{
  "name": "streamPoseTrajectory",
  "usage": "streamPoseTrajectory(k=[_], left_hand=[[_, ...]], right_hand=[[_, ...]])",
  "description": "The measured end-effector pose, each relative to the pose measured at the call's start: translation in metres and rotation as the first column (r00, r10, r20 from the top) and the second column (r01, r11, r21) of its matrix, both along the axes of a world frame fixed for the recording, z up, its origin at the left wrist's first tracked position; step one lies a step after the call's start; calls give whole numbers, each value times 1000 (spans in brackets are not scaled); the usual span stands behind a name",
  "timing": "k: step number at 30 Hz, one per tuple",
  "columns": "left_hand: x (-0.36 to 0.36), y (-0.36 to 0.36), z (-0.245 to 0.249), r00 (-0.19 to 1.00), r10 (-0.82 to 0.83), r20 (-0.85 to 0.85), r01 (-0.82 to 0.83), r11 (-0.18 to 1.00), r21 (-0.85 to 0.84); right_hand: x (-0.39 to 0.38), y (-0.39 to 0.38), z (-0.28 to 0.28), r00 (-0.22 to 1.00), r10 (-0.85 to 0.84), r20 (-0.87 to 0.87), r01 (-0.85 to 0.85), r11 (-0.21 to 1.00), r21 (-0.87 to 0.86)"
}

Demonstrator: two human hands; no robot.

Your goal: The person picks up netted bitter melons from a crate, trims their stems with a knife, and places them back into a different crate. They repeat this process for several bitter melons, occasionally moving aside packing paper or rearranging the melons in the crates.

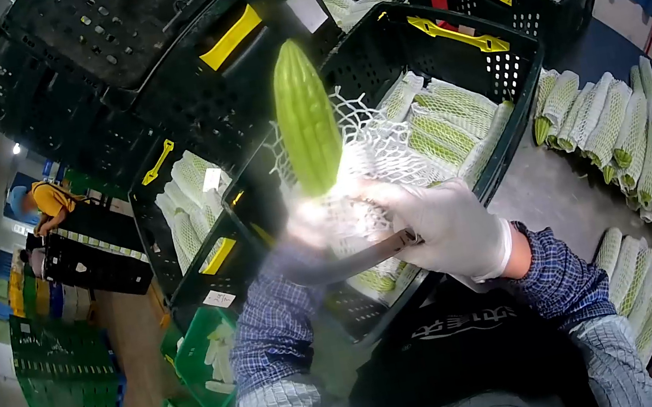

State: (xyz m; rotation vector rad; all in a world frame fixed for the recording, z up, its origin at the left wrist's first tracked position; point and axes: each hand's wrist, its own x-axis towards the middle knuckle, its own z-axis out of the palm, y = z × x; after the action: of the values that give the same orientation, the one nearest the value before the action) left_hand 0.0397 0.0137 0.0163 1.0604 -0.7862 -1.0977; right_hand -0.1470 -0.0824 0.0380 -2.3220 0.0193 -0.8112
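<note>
Holding a ridged, spindle-shaped green gourd upright over a black perforated crate, we close our blurred left hand round its base, while our gloved right hand pinches the white foam netting beside it. Netted gourds lie in rows on the grey table, and green crates are stacked on the warehouse floor.

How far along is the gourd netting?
Done: netted gourds lie in the crate and line the table. In hand: left hand holds a bare gourd upright; right hand grips the net at its base. Left: sleeving this one; no other bare gourds show.
</note>
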Motion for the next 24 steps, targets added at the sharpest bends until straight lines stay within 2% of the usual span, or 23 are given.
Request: streamPoseTrajectory(k=[2, 5, 7, 8, 9, 10, 11, 13, 14, 16, 17, 18, 20, 21, 24], left_hand=[[-3, 0, -1, 999, 25, -27, -25, 1000, -5], [-7, 0, 0, 993, 110, -31, -111, 993, -28], [-5, -6, 0, 975, 212, 68, -206, 975, -77], [-4, -10, -1, 953, 254, 162, -236, 964, -120], [2, -12, -4, 849, 287, 443, -223, 956, -191], [9, -14, -7, 630, 353, 691, -232, 935, -267], [16, -16, -11, 364, 432, 825, -246, 899, -362], [20, -21, -17, 400, 549, 734, -273, 836, -476], [21, -19, -17, 276, 611, 742, -199, 791, -578], [12, -17, -3, -152, 558, 815, -246, 778, -579], [21, -22, -19, -14, 700, 714, -157, 704, -693], [10, -17, 1, -339, 570, 749, -156, 751, -642], [23, -21, -12, -255, 714, 652, -6, 673, -740], [13, -16, 0, -403, 583, 706, -101, 738, -667], [18, -16, -2, -428, 640, 638, -32, 694, -719]], right_hand=[[1, 4, -4, 1000, 7, 6, -8, 994, 112], [2, 4, -17, 995, 10, 102, -23, 991, 133], [3, -1, -21, 969, -13, 245, -25, 988, 150], [-2, -4, -18, 973, -60, 225, 17, 982, 189], [-6, -5, -12, 974, -106, 202, 59, 972, 228], [-7, -7, -13, 972, -103, 213, 64, 982, 179], [-8, -10, -16, 970, -99, 222, 71, 989, 131], [-12, -15, -20, 979, -55, 196, 48, 998, 38], [-8, -15, -26, 972, -85, 218, 103, 992, -69], [-12, -14, -22, 993, -59, 102, 75, 983, -168], [-9, -11, -24, 977, -73, 203, 110, 978, -178], [-9, -12, -25, 974, -78, 210, 122, 971, -204], [-8, -11, -27, 969, -83, 231, 143, 956, -256], [-7, -10, -29, 959, -124, 256, 202, 931, -305], [-9, -12, -30, 964, -127, 235, 214, 894, -395]])
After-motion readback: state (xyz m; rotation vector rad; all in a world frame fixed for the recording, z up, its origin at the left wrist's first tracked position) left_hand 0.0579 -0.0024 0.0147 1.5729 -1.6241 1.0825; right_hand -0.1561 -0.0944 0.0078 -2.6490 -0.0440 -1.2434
